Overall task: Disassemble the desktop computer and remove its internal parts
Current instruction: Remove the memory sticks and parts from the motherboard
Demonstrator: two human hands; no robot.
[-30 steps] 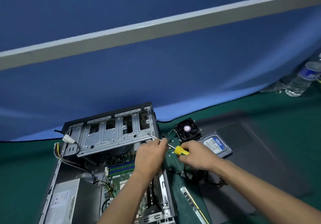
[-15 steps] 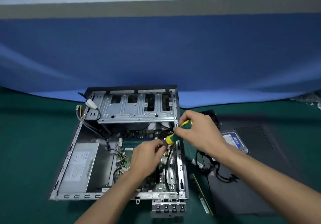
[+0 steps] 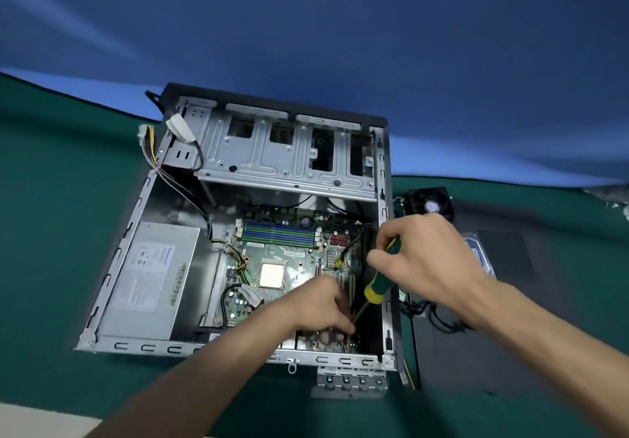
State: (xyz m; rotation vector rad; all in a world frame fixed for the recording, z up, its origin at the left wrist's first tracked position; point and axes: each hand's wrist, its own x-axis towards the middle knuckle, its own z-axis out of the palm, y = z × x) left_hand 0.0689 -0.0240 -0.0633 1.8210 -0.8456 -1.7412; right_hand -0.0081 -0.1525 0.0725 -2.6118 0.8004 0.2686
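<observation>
Undoing a motherboard screw inside the open computer case (image 3: 381,172)

The case lies open on the green counter (image 3: 51,216). At the motherboard's (image 3: 289,260) near right corner, the right hand (image 3: 425,260) grips a yellow-green screwdriver (image 3: 379,284), tip angled down; the left hand (image 3: 323,305) pinches beside the tip, seemingly steadying it. Next: seat the tip squarely, turn, lift the screw. A fan (image 3: 430,204) sits right of the case.

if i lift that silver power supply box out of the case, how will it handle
The power supply is a closed metal box, so it is probably rigid and heavy for its size. Its smooth sides could be slippery. The wire bundle running along the case wall above it may be attached and tug as it lifts.
</observation>
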